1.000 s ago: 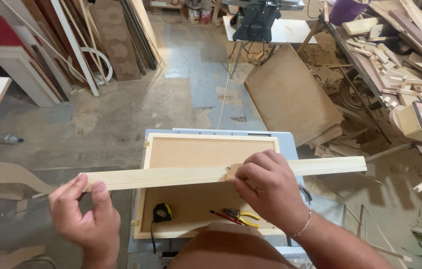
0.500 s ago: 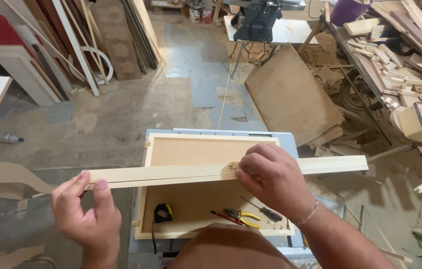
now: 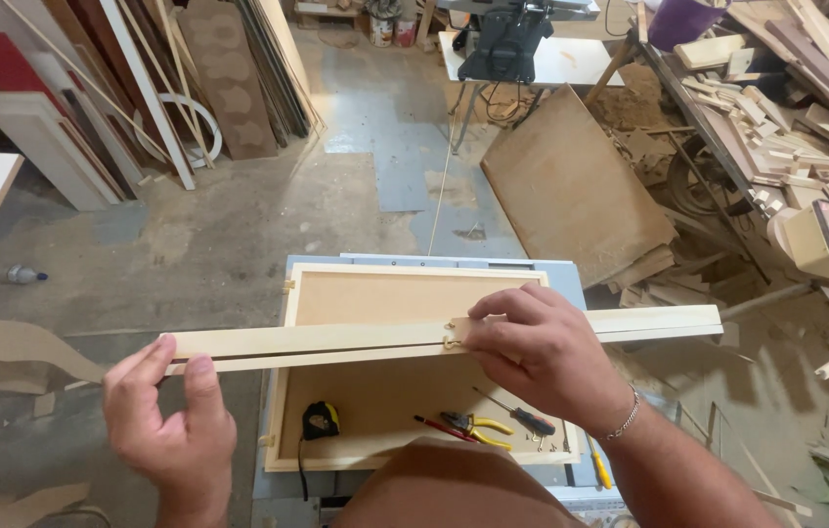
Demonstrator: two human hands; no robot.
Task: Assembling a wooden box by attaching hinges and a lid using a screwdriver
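A long, pale wooden strip (image 3: 336, 342) was held level above a shallow wooden tray (image 3: 283, 391), gripped at two places so that its length could be kept steady and, it would seem, sighted along. At the near left, the left hand (image 3: 172, 430) was closed on the strip's left end, thumb and fingers pinched around it from below and behind. To the right, the right hand (image 3: 542, 357) was curled over the strip past its middle, fingers wrapped across the top, close to a small brass-coloured fitting (image 3: 452, 337) seen at the fingertips. A thin bracelet (image 3: 622, 422) was worn at that wrist.

The strip's long axis ran left to right across the view, rising slightly toward the right, with its right end carried out past the tray's right edge and over the littered floor. It appeared to be made of two narrow lengths lying side by side, a dark seam being visible between them; whether they were joined could not be told.

Under the strip, inside the tray, a black and yellow tape measure (image 3: 320, 420), yellow-handled pliers (image 3: 468, 426) and a dark screwdriver (image 3: 522, 418) were left near the tray's near edge, within easy reach of both hands. The tray was rested on a grey-blue stand (image 3: 571, 279). Farther off, a brown board (image 3: 571, 186) was lain on the concrete, with offcuts (image 3: 776, 127) heaped at far right and panels (image 3: 209, 78) leaned at far left.
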